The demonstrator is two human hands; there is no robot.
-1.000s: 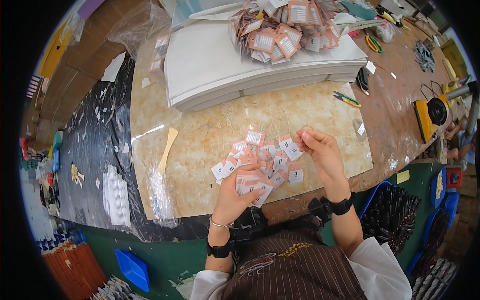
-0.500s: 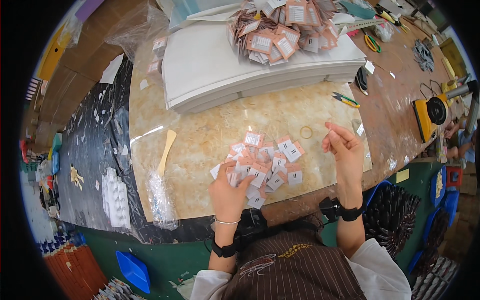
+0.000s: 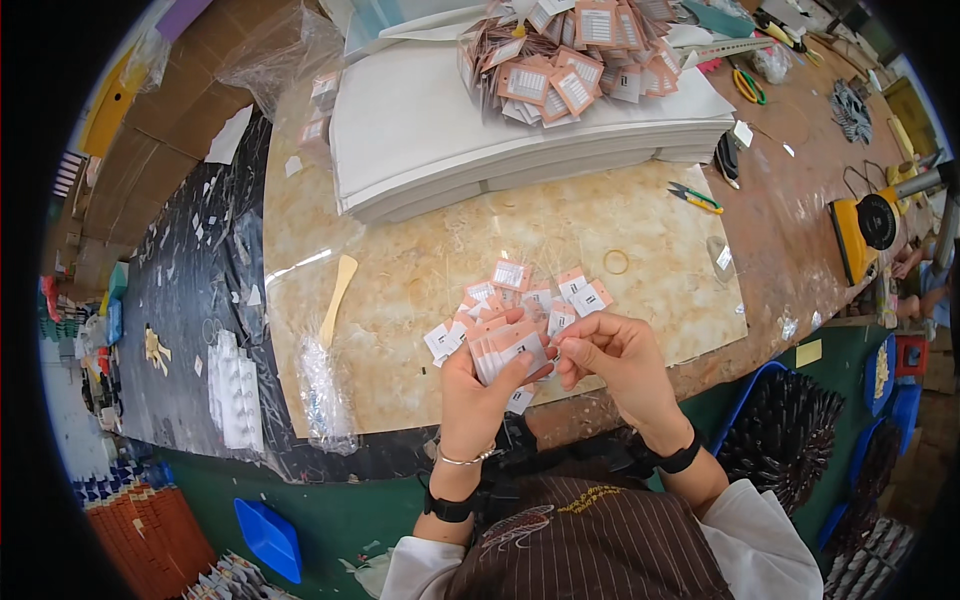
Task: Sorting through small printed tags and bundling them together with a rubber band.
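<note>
A small fanned stack of peach-and-white tags [image 3: 503, 350] is gripped in my left hand [image 3: 470, 405], the thumb pressing across its front. Close by on the right, my right hand [image 3: 630, 372] has thumb and fingertips pinched together beside the stack's edge. Whatever those fingertips hold, if anything, is too small to make out. Loose tags of the same kind [image 3: 511, 274] lie scattered on the marbled tabletop just beyond both hands, some hidden behind them. A thin tan rubber band [image 3: 616, 262] rests beyond my right hand.
Behind stands a thick stack of white sheets [image 3: 410, 140] bearing a big heap of tags [image 3: 570, 75]. Yellow-handled snips [image 3: 696, 197] lie at right, a wooden spatula [image 3: 338, 300] and clear plastic wrap [image 3: 328, 405] at left. A blue bin of dark items [image 3: 780, 430] sits below the table's right edge.
My left hand has lifted a stack of tags off the scattered pile. My right hand has come down and left, from beside the rubber band to the stack.
</note>
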